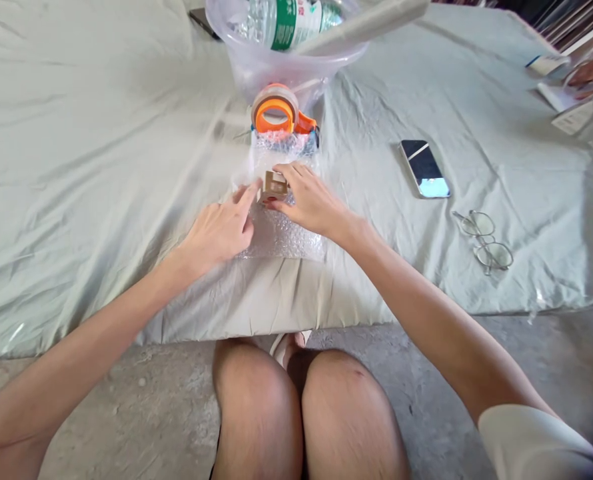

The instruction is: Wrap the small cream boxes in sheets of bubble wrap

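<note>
On a sheet of bubble wrap (289,233) sits a small brown cardboard box (275,188) with a windowed or cut-out top. The thumb and fingers of my right hand (309,200) close around its right side. My left hand (221,227) points its index finger at the box's left edge, at or nearly touching it. Its thumb stands apart and the other fingers are bent, with nothing held in them. Just beyond the box, an orange tape dispenser (275,120) with a roll of tape rests at the far end of the wrap.
Behind the dispenser stands a translucent plastic basin (241,57) holding a green-labelled water bottle (296,23). To the right lie a smartphone (424,169) and eyeglasses (485,240). Printed boxes and papers (589,113) are at the far right. A wrinkled cloth (101,167) covers the table.
</note>
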{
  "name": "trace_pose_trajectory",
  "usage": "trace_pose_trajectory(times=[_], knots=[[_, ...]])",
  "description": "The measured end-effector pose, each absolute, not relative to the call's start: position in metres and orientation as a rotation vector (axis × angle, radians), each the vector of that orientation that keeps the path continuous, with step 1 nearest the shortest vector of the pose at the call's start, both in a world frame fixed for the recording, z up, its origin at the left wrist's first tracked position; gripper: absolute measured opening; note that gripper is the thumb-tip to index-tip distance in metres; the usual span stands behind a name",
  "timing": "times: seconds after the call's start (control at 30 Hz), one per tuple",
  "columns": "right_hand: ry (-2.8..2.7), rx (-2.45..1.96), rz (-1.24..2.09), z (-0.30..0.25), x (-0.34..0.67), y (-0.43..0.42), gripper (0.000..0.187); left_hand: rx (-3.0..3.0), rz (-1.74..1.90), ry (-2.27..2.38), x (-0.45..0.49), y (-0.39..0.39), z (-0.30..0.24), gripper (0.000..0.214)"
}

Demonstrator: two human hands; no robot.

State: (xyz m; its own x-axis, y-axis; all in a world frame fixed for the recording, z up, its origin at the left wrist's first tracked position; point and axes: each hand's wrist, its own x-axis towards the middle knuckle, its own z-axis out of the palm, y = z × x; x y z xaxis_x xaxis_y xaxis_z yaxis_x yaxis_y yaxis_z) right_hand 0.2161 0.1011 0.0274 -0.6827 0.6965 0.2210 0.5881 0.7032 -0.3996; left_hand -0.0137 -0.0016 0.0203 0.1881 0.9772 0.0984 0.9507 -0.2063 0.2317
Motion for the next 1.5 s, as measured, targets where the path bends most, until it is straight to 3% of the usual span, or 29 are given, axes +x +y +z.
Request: trace_pose_trajectory(times=[0.07,0.13,0.27,0.4,0.67,0.83,1.03,1.37,1.5], knots=[[-2.548,-1.031,0.494,0.026,0.21,0.112,0.033,2.323,0.292,1.965,-0.015,0.0,0.026,0.061],[-2.555,-1.026,0.52,0.025,0.207,0.117,0.029,2.347,0.195,2.003,-0.014,0.005,0.033,0.047],[-2.583,-0.977,0.466,0.022,0.208,0.114,0.037,2.42,0.12,2.03,-0.011,0.025,0.038,0.035],[-2.564,-0.934,0.429,0.016,0.212,0.108,0.049,2.41,0.339,1.969,-0.012,0.054,0.03,0.025],[-2.515,-0.844,0.536,0.016,0.221,0.113,0.063,2.556,0.513,1.845,-0.012,0.066,0.011,0.049],[-2.46,-0.841,0.594,0.006,0.229,0.118,0.07,2.499,0.421,1.655,-0.026,0.074,0.003,0.072],[-2.375,-0.827,0.625,-0.002,0.233,0.121,0.08,2.393,0.422,1.647,-0.035,0.076,-0.001,0.061],[-2.414,-0.861,0.597,-0.001,0.23,0.125,0.067,2.446,0.229,1.542,-0.043,0.073,0.004,0.082],[-2.357,-0.71,0.632,-0.006,0.233,0.128,0.077,2.434,0.261,1.539,-0.044,0.072,0.006,0.075]])
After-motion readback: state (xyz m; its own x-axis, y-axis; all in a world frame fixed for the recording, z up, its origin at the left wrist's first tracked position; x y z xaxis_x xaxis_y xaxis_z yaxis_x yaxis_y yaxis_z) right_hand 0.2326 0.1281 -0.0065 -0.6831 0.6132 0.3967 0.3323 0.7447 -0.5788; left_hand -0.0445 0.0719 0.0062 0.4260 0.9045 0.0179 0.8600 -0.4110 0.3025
